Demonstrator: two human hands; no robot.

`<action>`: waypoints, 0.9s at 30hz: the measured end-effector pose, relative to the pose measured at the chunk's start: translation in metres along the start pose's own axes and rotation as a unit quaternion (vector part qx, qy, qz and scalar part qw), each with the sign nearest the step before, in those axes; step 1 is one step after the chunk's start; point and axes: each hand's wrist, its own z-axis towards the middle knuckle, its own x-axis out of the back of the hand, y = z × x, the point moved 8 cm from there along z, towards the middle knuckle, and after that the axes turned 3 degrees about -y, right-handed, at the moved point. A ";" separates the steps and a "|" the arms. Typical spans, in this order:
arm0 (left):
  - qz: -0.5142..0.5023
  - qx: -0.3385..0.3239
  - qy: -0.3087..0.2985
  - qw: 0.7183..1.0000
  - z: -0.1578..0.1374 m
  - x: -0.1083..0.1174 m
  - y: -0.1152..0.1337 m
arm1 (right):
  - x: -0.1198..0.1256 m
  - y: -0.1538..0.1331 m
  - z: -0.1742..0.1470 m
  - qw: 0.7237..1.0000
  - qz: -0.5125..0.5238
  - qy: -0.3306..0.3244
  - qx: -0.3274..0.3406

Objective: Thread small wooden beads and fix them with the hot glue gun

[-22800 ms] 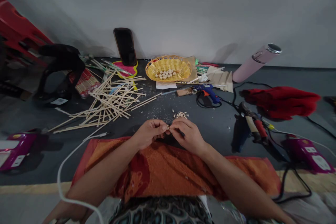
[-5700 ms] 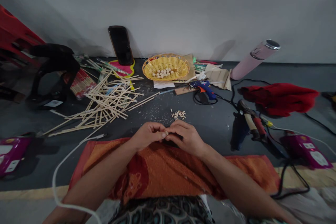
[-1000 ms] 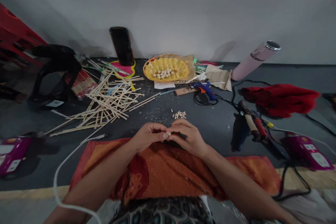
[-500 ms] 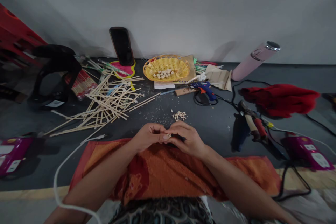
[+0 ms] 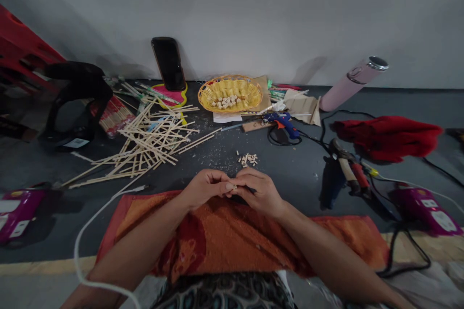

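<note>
My left hand (image 5: pixel 208 189) and my right hand (image 5: pixel 258 191) meet above the far edge of an orange towel (image 5: pixel 239 239). Between their fingertips is a small cluster of wooden pieces (image 5: pixel 234 187), pale and mostly covered by the fingers. Both hands are closed in a pinch on it. Just beyond them on the dark table lies a little heap of short cut stick pieces (image 5: pixel 248 159). Farther back, a yellow wicker basket (image 5: pixel 206 101) holds several pale clusters (image 5: pixel 226 102) of similar look.
Loose wooden sticks (image 5: pixel 145 140) sprawl at the left, near a phone (image 5: pixel 168 63). A blue glue gun (image 5: pixel 284 123), pliers (image 5: pixel 346 164), a red cloth (image 5: pixel 389 137) and a pink flask (image 5: pixel 348 86) are at the right. A white cable (image 5: pixel 81 241) crosses my left forearm.
My fingers have shifted slightly around the small cluster, and less of it shows now. The hands stay in the same place, and the things on the table have not moved.
</note>
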 end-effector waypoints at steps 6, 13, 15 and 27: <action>-0.017 0.007 0.002 1.000 0.000 0.000 -0.003 | 0.001 -0.003 0.002 0.999 0.031 -0.035 -0.014; -0.058 0.022 -0.003 0.998 0.000 -0.001 -0.003 | 0.006 -0.002 0.001 1.000 0.001 -0.008 -0.007; -0.046 0.017 0.001 0.999 0.000 -0.001 -0.001 | 0.005 -0.002 0.001 1.000 -0.005 -0.013 -0.007; -0.065 0.021 0.041 0.997 -0.001 0.006 -0.002 | 0.008 0.000 0.000 1.000 0.001 0.005 -0.024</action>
